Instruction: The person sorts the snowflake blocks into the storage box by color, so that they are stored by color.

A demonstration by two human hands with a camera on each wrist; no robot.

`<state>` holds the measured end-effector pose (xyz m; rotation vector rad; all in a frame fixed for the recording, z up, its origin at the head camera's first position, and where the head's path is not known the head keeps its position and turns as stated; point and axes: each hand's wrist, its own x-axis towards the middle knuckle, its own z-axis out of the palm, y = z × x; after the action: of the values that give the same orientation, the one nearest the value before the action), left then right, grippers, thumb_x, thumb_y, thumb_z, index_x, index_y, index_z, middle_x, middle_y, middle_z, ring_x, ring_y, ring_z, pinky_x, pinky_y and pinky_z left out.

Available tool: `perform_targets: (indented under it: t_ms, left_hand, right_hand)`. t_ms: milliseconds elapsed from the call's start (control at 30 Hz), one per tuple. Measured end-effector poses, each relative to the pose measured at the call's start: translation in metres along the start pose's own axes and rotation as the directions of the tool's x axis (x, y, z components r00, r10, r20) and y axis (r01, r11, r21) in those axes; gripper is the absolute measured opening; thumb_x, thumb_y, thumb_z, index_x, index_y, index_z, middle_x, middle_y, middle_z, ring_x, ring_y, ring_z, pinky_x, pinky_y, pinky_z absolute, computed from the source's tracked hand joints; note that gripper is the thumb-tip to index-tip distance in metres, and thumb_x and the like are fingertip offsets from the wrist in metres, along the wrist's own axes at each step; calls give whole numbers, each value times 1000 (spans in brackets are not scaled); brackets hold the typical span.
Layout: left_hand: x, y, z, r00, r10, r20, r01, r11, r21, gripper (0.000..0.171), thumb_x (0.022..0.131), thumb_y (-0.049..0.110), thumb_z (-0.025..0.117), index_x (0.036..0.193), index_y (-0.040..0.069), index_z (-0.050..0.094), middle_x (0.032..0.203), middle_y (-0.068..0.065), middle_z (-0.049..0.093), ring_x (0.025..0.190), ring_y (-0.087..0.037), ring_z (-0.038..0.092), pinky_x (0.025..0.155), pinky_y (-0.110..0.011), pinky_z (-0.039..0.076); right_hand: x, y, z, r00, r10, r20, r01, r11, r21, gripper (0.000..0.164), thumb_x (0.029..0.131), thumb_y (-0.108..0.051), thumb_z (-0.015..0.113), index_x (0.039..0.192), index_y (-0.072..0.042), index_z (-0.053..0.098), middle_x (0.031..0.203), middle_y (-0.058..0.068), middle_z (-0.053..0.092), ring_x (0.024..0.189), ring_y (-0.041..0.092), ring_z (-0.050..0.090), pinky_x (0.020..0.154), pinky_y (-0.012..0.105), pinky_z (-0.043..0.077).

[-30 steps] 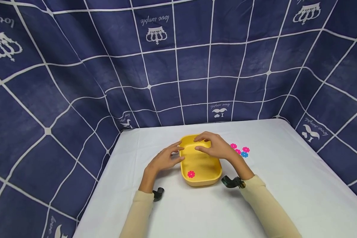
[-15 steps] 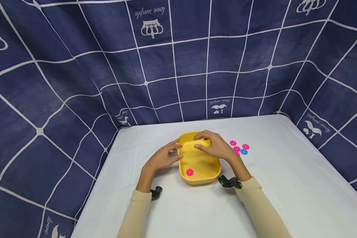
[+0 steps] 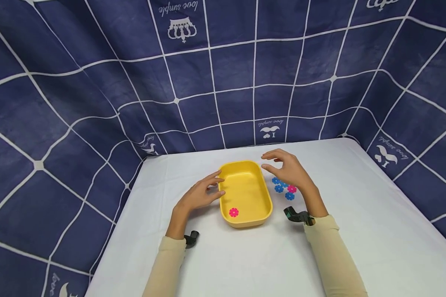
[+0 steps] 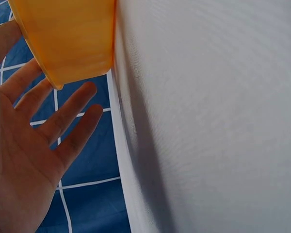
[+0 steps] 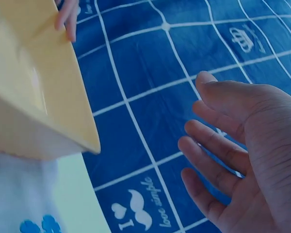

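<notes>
A shallow yellow tray (image 3: pixel 246 225) sits on the white table, with one pink flower-shaped disc (image 3: pixel 233 212) lying in its front left corner. My left hand (image 3: pixel 197 197) is at the tray's left rim, fingers spread loosely; in the left wrist view the tray (image 4: pixel 70 41) overlaps some of its fingertips. Just past the tray's right side, my right hand (image 3: pixel 289 170) hovers with thumb and fingers apart and nothing between them. Below it lie several blue flower discs (image 3: pixel 279 188) and a pink disc (image 3: pixel 291 189), partly hidden by the hand.
A dark blue cloth (image 3: pixel 230 74) with white grid lines hangs behind the table and along both sides. White cloth (image 3: pixel 238 264) covers the table. Each wrist carries a small black camera.
My right hand has moved right, from over the tray to beyond its right rim, and blue discs now show beneath it. The left hand stays at the left rim. The head view has shifted slightly.
</notes>
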<state>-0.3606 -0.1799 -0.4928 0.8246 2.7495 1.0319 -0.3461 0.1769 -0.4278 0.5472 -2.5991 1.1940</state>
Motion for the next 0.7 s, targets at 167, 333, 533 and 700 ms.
perform_targets:
  t_ms: [167, 333, 533, 700]
  left_hand:
    - [0, 0, 1, 1000, -8, -1, 8, 1000, 5, 57, 101, 44, 76, 149, 15, 66, 173, 12, 36, 136, -21, 62, 115, -46, 50]
    - [-1, 1, 0, 1000, 14, -9, -14, 1000, 0, 57, 101, 42, 76, 148, 13, 66, 174, 5, 38, 135, -24, 63, 115, -47, 50]
    - [-1, 2, -2, 1000, 8, -7, -8, 1000, 1, 59, 101, 44, 76, 148, 12, 66, 173, 7, 37, 135, -24, 63, 115, -46, 50]
    - [-1, 2, -1, 1000, -8, -4, 8, 1000, -8, 58, 100, 42, 77, 149, 13, 66, 173, 8, 38, 136, -23, 62, 115, -47, 50]
  right_hand:
    - [-3, 9, -10, 999, 23, -32, -23, 1000, -14, 37, 100, -27, 81, 131, -9, 75, 136, 12, 70, 127, 36, 64, 110, 57, 53]
    - [-6, 15, -19, 995, 63, -73, -66, 997, -38, 38, 100, -26, 80, 132, -6, 74, 136, 16, 69, 129, 39, 62, 111, 60, 51]
    - [-10, 23, -31, 988, 103, -118, -109, 993, -48, 38, 101, -25, 79, 133, -5, 73, 135, 18, 69, 130, 39, 61, 112, 60, 50]
    - [-16, 30, -42, 979, 144, -144, -153, 987, -48, 41, 102, -29, 77, 134, -4, 73, 137, 19, 68, 132, 41, 60, 114, 62, 48]
